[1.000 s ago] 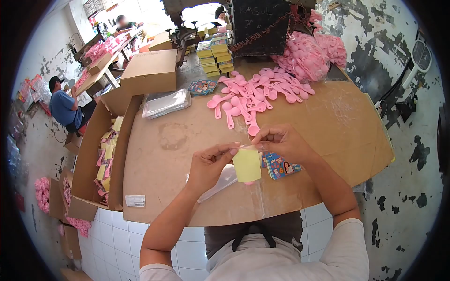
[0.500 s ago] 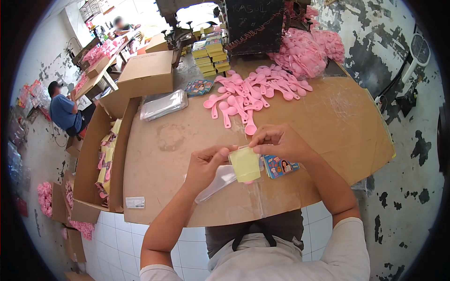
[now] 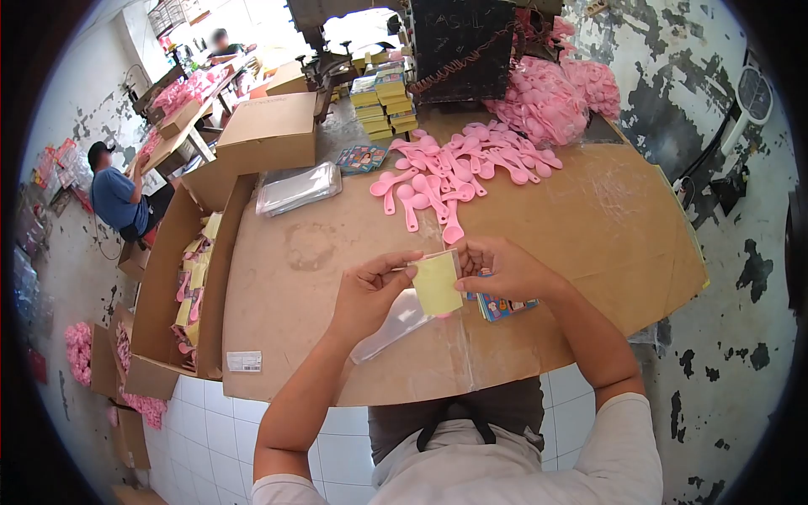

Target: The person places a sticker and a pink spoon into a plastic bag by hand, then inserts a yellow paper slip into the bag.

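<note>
Between my two hands is a small yellow card packet (image 3: 438,284), held upright above the table, with clear plastic at its edge and a bit of pink under its lower edge. My left hand (image 3: 374,290) pinches the packet's left side between thumb and fingers. On the opposite side, my right hand (image 3: 502,271) has its thumb on the card's edge and its fingers curled behind. Below my left hand lies a clear plastic sleeve (image 3: 391,326). A stack of printed blue cards (image 3: 507,308) sits under my right hand, partly covered. Pink measuring spoons (image 3: 454,172) lie piled farther back.
A long open carton (image 3: 157,337) with yellow-and-pink packets stands at the left. A closed cardboard box (image 3: 267,132), clear plastic bags (image 3: 299,188) and yellow card stacks (image 3: 380,103) are at the back. A bag of pink spoons (image 3: 543,101) is back right. A seated person (image 3: 118,198) works far left.
The packet has turned slightly and risen a little. My right hand has moved from its top corner down to its right edge, while my left hand keeps its hold.
</note>
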{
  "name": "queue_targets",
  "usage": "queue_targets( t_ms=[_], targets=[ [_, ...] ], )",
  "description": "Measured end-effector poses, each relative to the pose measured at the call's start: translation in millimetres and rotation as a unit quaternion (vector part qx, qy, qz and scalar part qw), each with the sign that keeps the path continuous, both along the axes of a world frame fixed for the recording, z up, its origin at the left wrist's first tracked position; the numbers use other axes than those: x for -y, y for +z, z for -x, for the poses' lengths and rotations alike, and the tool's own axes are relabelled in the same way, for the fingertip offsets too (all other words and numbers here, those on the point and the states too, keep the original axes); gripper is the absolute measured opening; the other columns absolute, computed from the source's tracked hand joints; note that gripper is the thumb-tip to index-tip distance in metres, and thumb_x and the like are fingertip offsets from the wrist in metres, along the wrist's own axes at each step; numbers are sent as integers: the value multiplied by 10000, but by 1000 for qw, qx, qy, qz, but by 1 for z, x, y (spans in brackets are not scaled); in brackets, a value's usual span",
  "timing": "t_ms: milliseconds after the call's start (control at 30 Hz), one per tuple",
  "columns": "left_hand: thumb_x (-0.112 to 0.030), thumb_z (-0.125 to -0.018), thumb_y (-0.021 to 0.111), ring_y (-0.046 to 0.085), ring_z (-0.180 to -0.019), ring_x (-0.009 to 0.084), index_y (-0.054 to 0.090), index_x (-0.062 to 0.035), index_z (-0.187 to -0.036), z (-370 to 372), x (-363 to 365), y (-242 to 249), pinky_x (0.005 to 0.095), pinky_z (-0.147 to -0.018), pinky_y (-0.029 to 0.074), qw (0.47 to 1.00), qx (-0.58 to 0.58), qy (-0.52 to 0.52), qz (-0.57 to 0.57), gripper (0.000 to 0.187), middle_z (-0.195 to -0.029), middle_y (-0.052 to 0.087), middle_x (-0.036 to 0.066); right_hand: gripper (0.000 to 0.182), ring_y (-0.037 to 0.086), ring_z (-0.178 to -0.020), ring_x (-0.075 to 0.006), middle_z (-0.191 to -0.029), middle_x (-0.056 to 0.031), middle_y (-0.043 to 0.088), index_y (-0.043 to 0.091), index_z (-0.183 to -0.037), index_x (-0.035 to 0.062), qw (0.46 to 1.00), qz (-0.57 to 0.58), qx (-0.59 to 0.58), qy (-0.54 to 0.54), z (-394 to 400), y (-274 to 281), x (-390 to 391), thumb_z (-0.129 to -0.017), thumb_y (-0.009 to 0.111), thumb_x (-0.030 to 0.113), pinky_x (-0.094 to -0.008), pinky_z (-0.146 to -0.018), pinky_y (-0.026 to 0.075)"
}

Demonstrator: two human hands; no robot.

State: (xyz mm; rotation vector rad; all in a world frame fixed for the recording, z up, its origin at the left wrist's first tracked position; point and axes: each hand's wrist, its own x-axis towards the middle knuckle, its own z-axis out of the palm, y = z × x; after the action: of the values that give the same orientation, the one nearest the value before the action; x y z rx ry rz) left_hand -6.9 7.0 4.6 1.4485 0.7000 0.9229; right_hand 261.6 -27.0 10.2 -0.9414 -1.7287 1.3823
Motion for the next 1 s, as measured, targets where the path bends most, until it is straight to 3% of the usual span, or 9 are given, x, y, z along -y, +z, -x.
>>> queue_targets(
  t_ms=[100,300,400,467,533,633,667,767,1000],
  targets=[
    [-58,-994,700,722,-992,131,658,54,-1293,-12,7,9,290,-889,589,994,104,37,-17,322,-1089,759,99,309,651,-946,-117,-1040,-60,697,617,-1219,-23,1000,3,-13,0,3,11,1,-931,730,-23,-300,-843,530],
    [-102,-989,715,708,-985,131,657,23,-1252,9,-3,10,305,-832,609,993,-92,-75,18,297,-1155,715,101,310,651,-949,-115,-1033,-41,689,624,-1239,-15,998,12,-56,14,0,21,0,-946,723,-7,-285,-858,530],
    [-128,-1000,702,706,-971,128,668,-1,-1230,34,-23,14,309,-783,614,999,-14,39,4,265,-1191,695,90,294,649,-938,-103,-1026,-29,680,640,-1230,-6,999,32,-19,19,-21,37,3,-953,733,25,-276,-833,534],
    [-160,-1016,679,713,-1008,150,640,5,-1261,55,-38,20,296,-806,611,967,164,192,-37,297,-1184,705,80,279,646,-928,-94,-1023,-23,675,653,-1216,2,999,43,8,-11,-42,45,9,-955,740,49,-271,-810,536],
    [-189,-1038,642,706,-1081,178,581,15,-1346,83,-61,25,298,-886,588,892,316,316,-68,375,-1237,702,94,263,644,-923,-89,-1019,-23,679,664,-1201,4,996,35,22,-73,-62,60,20,-958,743,68,-271,-797,536],
    [-158,-1106,480,553,-1375,213,485,-13,-1492,97,-66,19,370,-1169,425,905,338,253,-56,413,-1446,613,114,249,645,-912,-87,-1004,-20,684,673,-1192,7,987,28,48,-149,-86,57,24,-967,736,93,-268,-789,535],
    [-179,-1097,505,609,-1302,202,454,-14,-1509,90,-65,20,334,-1084,486,920,250,301,-5,447,-1396,644,117,246,646,-908,-87,-997,-18,686,675,-1191,7,984,25,58,-169,-91,53,22,-970,732,101,-266,-787,535],
    [-229,-1034,645,704,-1119,173,549,-7,-1434,70,-59,14,279,-894,536,952,209,217,60,467,-1283,696,113,229,648,-890,-85,-974,-13,689,684,-1168,-1,976,23,112,-183,-89,36,19,-977,725,119,-265,-789,534],
    [-217,-1012,668,694,-926,128,665,1,-1293,58,-40,31,270,-809,537,987,-53,148,-20,355,-1127,738,85,179,629,-874,-85,-965,-9,699,719,-1107,11,958,-21,160,-236,-90,0,12,-974,717,132,-269,-810,525]
  ],
)
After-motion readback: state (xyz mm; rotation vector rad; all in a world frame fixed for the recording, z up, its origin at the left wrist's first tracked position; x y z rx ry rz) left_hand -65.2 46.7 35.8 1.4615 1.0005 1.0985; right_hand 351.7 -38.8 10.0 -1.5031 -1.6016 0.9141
